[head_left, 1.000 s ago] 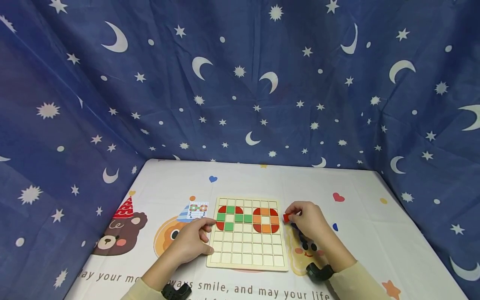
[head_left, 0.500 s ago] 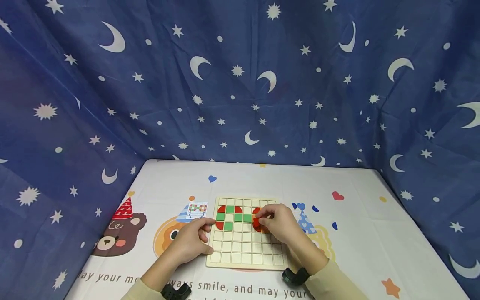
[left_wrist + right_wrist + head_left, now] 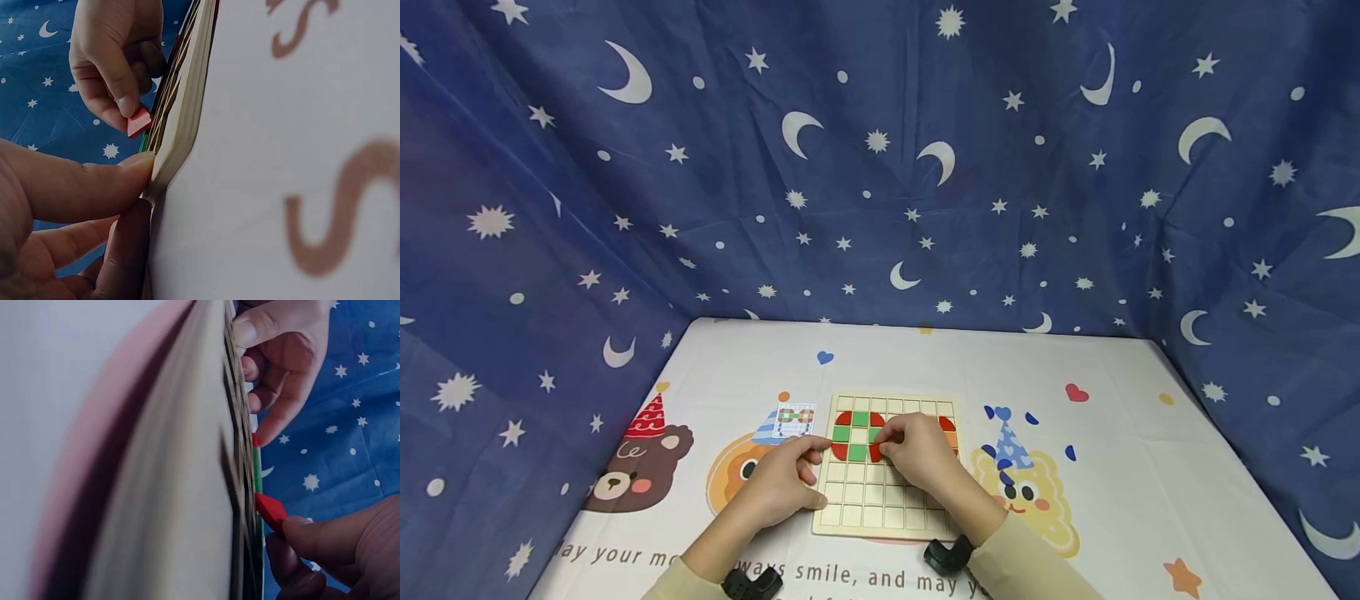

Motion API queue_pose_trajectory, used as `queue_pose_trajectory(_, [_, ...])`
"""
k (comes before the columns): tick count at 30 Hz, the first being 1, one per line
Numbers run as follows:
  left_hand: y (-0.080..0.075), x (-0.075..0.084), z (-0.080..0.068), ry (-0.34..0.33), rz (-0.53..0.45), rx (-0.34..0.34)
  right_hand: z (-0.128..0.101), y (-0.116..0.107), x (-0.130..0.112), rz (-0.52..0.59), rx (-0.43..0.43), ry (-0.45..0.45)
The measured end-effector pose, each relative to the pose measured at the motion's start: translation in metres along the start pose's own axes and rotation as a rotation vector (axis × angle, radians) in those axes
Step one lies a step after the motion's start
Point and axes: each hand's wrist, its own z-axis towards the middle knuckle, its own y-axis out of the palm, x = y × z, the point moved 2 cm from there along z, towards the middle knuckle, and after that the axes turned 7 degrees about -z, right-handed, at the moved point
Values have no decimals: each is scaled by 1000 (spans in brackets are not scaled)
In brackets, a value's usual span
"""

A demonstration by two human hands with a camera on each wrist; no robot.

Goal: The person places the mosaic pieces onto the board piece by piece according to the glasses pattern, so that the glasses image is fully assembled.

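Red piece is sitting at the near-right corner of the left-hand coloured ring on the grid board, tilting in the right wrist view with one end at the board; whether it is touching the cell is not clear. Right hand is pinching it between thumb and fingertip, closed to the piece's thickness, and is hiding most of the right-hand ring; only some red corners and an orange tile are showing. Left ring is showing green tiles between red corners. Left hand is touching the board's left edge, thumb near the near-left corner, index farther up, the two standing apart, not wrapping the board. Both wrist views are running blurred and almost edge-on, so cells there are not reading. Patterned card is lying just off the board's far-left corner, its fine marks too small to make out. Lettering along the tabletop's near side is reading "your mo", then "ways smile, and may"; left arm is breaking the line, right sleeve is covering its end, and a second line is being cut by the frame. Dark-blue pieces are scattering off the board's right edge, some over a printed biscuit. A printed bear is showing by the tabletop's left edge; starry curtain is hanging beyond the far edge.
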Motion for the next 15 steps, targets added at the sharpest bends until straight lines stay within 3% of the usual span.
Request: queue_pose_trajectory(15, [1,-1,1,-7,-2,2,-2,5,-4,-159,-42,-32])
